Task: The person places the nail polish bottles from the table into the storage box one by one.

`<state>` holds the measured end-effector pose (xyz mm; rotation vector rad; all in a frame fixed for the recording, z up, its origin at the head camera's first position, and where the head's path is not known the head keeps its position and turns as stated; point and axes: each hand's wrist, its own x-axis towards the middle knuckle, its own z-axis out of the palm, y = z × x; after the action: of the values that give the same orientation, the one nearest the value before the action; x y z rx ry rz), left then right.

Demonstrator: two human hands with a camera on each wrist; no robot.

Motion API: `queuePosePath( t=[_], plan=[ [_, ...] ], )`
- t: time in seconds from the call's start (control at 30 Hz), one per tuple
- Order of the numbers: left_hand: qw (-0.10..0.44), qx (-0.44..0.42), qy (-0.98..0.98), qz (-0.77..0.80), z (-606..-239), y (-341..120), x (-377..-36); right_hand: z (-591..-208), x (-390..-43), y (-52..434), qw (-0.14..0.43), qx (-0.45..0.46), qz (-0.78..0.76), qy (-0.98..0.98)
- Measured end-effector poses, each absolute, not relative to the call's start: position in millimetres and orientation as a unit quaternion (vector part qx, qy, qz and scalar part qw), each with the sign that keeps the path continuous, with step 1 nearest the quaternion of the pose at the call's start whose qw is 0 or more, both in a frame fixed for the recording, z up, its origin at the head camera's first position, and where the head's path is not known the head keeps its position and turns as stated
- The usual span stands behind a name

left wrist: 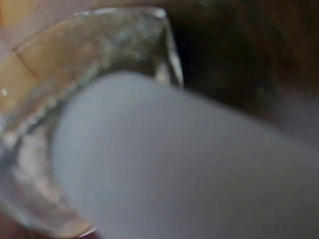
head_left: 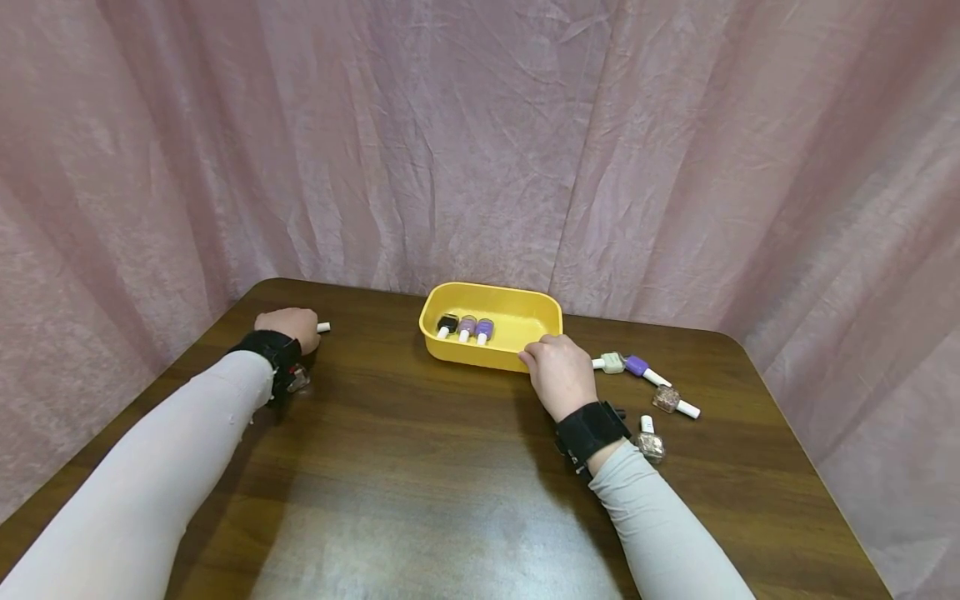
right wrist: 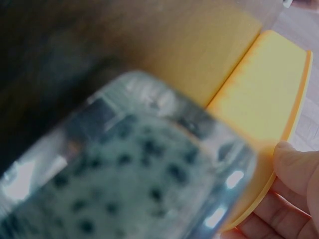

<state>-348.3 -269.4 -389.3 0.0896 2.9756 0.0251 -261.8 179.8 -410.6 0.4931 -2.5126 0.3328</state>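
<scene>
At the table's far left, my left hand [head_left: 288, 325] is curled low over a nail polish bottle, whose white cap [head_left: 323, 327] sticks out past the fingers; the rest of it is hidden. Another bottle with reddish contents [head_left: 298, 379] lies below that wrist. Blurred and very close, a clear glass bottle [left wrist: 129, 45] with a pale cap [left wrist: 164, 154] fills the left wrist view. My right hand [head_left: 560, 375] grips the near right corner of a yellow tray [head_left: 480, 356], thumb [right wrist: 294, 164] on one side of its wall and fingers on the other. Three nail polish bottles [head_left: 467, 326] lie in the tray's left half.
Right of the tray lie a pale bottle [head_left: 612, 362], a purple one [head_left: 637, 365], a glittery one [head_left: 666, 398] and another glittery one [head_left: 651, 447] by the right wrist. A speckled bottle [right wrist: 134, 174] looms in the right wrist view. Pink curtain [head_left: 480, 150] hangs behind the table.
</scene>
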Motion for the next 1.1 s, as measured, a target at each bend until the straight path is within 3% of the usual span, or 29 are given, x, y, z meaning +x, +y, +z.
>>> queuePosePath(
  t=[0.57, 1.1],
  plan=[
    [0.043, 0.048, 0.998, 0.003, -385.1, -274.5, -345.5, -410.8, -261.9, 179.6, 0.278, 0.183, 0.121, -0.935],
    [0.033, 0.030, 0.999, 0.000, -367.2, -267.5, -319.9, -410.1, -261.6, 179.2, 0.277, 0.182, 0.118, -0.936]
  ],
)
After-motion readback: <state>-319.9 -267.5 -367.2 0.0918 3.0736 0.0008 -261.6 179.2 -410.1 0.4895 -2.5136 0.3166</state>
